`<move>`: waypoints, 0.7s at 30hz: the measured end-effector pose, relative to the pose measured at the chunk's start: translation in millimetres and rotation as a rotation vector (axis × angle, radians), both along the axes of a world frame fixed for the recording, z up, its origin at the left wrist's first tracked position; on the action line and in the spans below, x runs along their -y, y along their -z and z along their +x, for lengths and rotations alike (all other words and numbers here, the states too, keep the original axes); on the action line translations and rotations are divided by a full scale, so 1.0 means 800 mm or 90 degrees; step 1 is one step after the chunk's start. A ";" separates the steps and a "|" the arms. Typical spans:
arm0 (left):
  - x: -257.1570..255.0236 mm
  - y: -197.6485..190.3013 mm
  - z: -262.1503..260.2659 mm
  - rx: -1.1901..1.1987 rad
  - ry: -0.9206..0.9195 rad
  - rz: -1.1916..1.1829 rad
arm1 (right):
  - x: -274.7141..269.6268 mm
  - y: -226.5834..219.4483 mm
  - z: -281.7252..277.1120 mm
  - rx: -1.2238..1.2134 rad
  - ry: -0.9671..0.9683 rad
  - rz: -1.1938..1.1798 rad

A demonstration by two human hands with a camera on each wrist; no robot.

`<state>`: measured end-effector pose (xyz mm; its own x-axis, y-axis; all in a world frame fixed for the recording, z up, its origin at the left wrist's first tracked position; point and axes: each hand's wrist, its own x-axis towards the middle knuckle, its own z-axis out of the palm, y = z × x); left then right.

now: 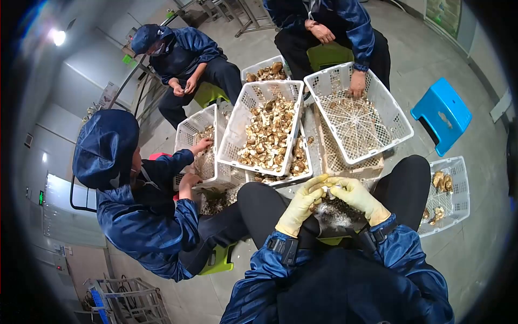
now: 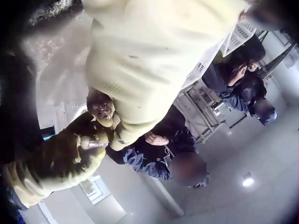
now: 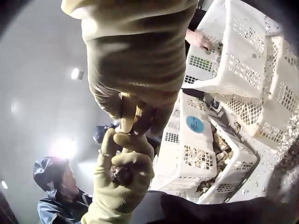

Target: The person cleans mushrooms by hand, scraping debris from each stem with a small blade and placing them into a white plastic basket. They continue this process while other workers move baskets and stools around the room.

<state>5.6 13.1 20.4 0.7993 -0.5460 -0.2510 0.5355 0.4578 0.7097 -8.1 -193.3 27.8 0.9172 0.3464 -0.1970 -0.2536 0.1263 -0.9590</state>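
Note:
Over the lap, both hands wear pale yellow gloves and meet at the fingertips. My left hand [image 1: 298,209] grips a mushroom with a dark brown cap [image 2: 101,108], which shows between the curled fingers and thumb [image 3: 121,174]. Close against it, my right hand [image 1: 357,198] pinches a small pale, shiny strip [image 2: 92,143]; I cannot tell what kind of thing it is. Gloved fingers hide most of both items. Below the hands, dark and whitish scraps [image 1: 339,213] lie between the knees.
A white crate [image 1: 229,154] heaped with mushrooms stands ahead, beside a crate [image 1: 353,161] with scattered bits. At right are a crate [image 1: 458,216] with small mushroom piles and a blue stool [image 1: 443,116]. One person [image 1: 145,216] sits close on the left; two others sit beyond the crates.

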 end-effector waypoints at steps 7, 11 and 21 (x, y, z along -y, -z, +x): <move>0.004 0.002 -0.002 -0.033 -0.049 0.052 | 0.001 0.008 0.004 -0.020 0.045 -0.034; 0.001 0.009 -0.003 -0.119 -0.044 -0.005 | 0.001 -0.004 0.003 -0.024 0.048 -0.012; 0.003 0.009 0.001 -0.107 -0.052 0.011 | -0.004 0.005 0.007 -0.033 0.027 -0.023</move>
<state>6.1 10.5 13.3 0.7868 -0.4755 -0.3936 0.6088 0.4932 0.6213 -2.8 -190.4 24.1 0.9192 0.2988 -0.2565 -0.2984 0.1036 -0.9488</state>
